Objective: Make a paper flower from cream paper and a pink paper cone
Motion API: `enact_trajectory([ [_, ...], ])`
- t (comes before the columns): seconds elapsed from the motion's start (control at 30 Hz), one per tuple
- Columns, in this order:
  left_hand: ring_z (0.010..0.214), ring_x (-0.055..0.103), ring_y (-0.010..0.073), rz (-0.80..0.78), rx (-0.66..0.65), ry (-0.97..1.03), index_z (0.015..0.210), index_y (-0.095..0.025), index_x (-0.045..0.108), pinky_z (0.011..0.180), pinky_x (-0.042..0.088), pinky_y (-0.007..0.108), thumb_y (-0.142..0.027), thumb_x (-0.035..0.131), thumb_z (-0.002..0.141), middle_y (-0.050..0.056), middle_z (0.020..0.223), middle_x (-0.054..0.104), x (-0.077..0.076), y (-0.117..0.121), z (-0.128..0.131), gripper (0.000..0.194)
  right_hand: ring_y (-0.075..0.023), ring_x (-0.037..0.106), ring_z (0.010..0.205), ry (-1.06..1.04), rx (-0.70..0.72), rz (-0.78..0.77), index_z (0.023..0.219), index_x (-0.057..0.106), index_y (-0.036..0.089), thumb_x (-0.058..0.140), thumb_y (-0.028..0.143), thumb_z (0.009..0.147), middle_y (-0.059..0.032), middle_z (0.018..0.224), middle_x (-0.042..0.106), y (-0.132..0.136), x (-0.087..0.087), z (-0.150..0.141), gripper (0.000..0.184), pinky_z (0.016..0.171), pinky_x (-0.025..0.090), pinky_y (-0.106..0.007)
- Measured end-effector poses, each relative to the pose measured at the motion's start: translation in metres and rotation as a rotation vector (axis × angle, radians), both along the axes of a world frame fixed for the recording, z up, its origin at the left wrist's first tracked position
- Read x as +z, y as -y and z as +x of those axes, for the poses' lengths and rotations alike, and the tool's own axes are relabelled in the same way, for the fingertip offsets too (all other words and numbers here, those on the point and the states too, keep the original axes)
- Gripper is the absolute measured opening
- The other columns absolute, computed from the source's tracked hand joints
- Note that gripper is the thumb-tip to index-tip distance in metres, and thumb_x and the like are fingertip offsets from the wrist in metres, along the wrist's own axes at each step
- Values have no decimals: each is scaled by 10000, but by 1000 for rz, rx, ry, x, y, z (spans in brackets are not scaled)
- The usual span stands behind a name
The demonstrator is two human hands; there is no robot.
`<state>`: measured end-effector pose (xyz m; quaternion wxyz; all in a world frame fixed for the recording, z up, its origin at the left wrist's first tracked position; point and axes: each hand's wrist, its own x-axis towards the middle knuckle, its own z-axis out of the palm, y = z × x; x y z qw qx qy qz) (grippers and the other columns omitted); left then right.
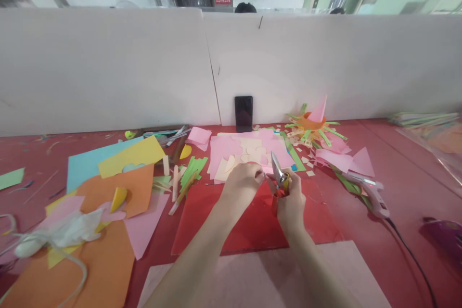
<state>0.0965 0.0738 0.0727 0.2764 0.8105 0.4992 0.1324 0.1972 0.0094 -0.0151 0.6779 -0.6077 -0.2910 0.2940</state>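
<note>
My right hand (291, 202) grips a pair of scissors (277, 168) with broad silver blades pointing up and away, and a red handle shows below the fingers. Beside the blades, my left hand (243, 180) is closed in a pinch on something small that I cannot make out. Both hands are over a red board (231, 216). Just beyond them are pink paper sheets (225, 147) and cream paper (252, 147) with curved cut-outs.
A black phone (244, 114) leans on the white partition (144, 67). An orange and green paper piece with a pink cone (318, 109) stands back right, near a glue gun (368, 187). Orange sheets (101, 260) and green strips (193, 172) lie left. A pale board (267, 279) is nearest me.
</note>
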Motion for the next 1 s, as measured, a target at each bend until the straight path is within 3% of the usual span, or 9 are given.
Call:
enact_trajectory([
  [0.1, 498, 385, 117, 2, 15, -6, 540, -174, 494, 489, 214, 264, -207, 428, 727, -4, 536, 467, 1, 1, 1, 201, -66, 458, 383, 108, -14, -61, 1044, 594, 255, 562, 231, 652, 21, 722, 594, 2, -2, 2, 394, 371, 351, -189],
  [0.23, 486, 358, 106, -5, 36, 10, 520, -173, 442, 481, 209, 261, -173, 436, 700, -13, 530, 442, 0, 3, 2, 180, -95, 517, 444, 193, -12, -111, 1065, 605, 273, 513, 161, 609, 20, 725, 579, 4, -5, 5, 478, 396, 362, -191],
  [0.4, 522, 403, 110, -51, 63, 112, 550, -168, 490, 494, 250, 251, -185, 490, 700, -2, 573, 497, -4, 5, 4, 152, -123, 538, 485, 233, 8, -132, 1037, 615, 259, 448, 134, 570, 15, 691, 580, 4, 0, 6, 512, 413, 366, -199],
  [0.57, 555, 465, 136, -46, 101, 142, 552, -176, 512, 507, 295, 257, -205, 503, 702, 17, 581, 540, -11, 2, 6, 153, -138, 546, 530, 253, 3, -128, 1010, 620, 260, 413, 117, 524, 12, 717, 603, 5, 5, 5, 548, 434, 367, -205],
  [0.83, 516, 422, 122, -35, 61, 63, 535, -183, 442, 497, 273, 256, -197, 482, 669, 0, 534, 492, -11, 0, 7, 141, -128, 526, 491, 247, 40, -144, 1035, 610, 277, 436, 115, 536, 0, 739, 612, 4, 1, 6, 553, 410, 354, -202],
  [1.0, 518, 416, 119, -9, 70, 58, 561, -177, 468, 492, 260, 260, -240, 452, 721, 14, 578, 515, -11, 2, 6, 173, -113, 509, 465, 226, 38, -123, 1070, 599, 285, 429, 108, 549, 6, 741, 606, 4, -3, 8, 577, 399, 350, -195],
])
